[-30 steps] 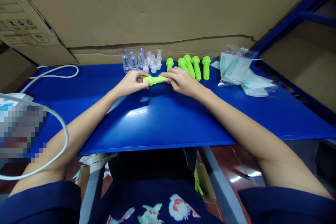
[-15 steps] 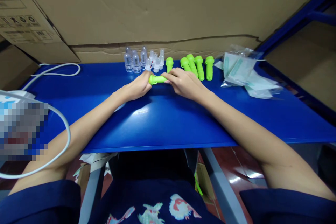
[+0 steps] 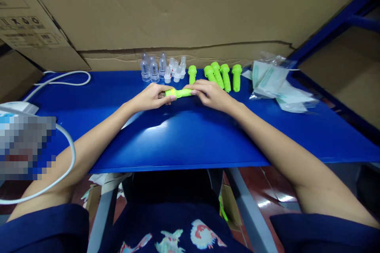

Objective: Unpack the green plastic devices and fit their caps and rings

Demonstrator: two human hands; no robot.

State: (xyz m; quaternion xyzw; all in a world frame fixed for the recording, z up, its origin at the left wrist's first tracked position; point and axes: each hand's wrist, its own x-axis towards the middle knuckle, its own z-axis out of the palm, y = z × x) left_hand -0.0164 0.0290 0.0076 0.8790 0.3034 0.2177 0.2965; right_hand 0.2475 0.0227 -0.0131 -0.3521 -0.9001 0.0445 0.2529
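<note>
A lime-green tube with a wider capped end lies level between my two hands, above the blue table. My left hand is closed on the wide end at the left, thumb in front and fingers partly behind. The narrow right end is pinched by my right hand. Just behind my hands stands one similar green tube, its lower part hidden. Farther right, several more green tubes lean close together. Clear plastic bottles and small clear nozzle-like pieces with white bases stand at the back left.
Plastic bags with pale green-and-white contents lie at the right back. A white cable loops over the left side. Cardboard walls off the back, and a blue metal frame rises at the right.
My left hand has shifted its grip on the wide end, its thumb now in front and more of the cap showing. Both hands still hold the green tube, slightly lower.
</note>
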